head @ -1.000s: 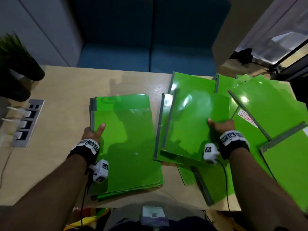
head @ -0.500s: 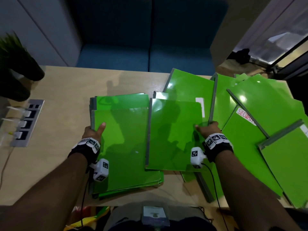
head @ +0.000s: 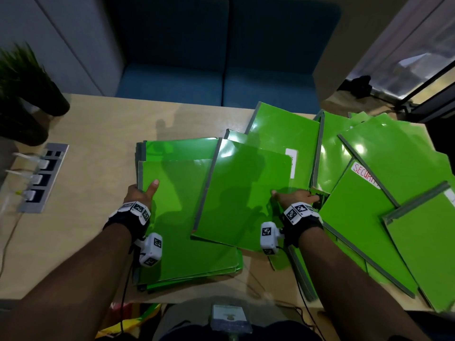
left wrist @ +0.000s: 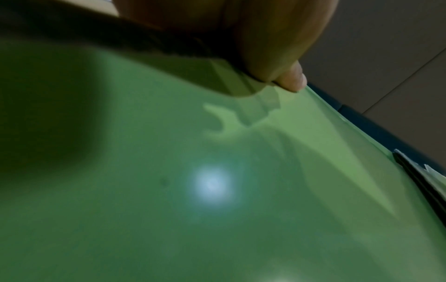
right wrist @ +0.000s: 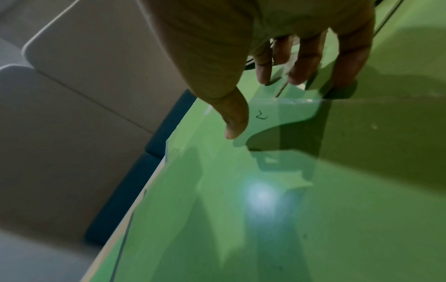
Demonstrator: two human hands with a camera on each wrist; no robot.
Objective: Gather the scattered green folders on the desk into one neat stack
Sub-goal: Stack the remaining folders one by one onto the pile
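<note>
A stack of green folders (head: 177,217) lies on the desk (head: 98,134) in front of me. My left hand (head: 145,191) grips its left edge, thumb (left wrist: 277,57) on the top cover (left wrist: 217,190), fingers hidden beneath. My right hand (head: 295,196) holds one green folder (head: 246,193) by its right edge, thumb (right wrist: 235,122) on top and fingers (right wrist: 301,66) past the edge. This folder is tilted and overlaps the right side of the stack. Several more green folders (head: 394,168) lie fanned out at the right, one labelled in red (head: 364,175).
A grey socket strip with white plugs (head: 39,178) is set into the desk at the left. A dark plant pot (head: 27,99) stands at the far left corner. A blue sofa (head: 221,77) sits behind the desk. The desk's near edge is close to my body.
My right hand has brought its folder leftward from the scattered pile until it overlaps the stack. The left hand has stayed on the stack's edge.
</note>
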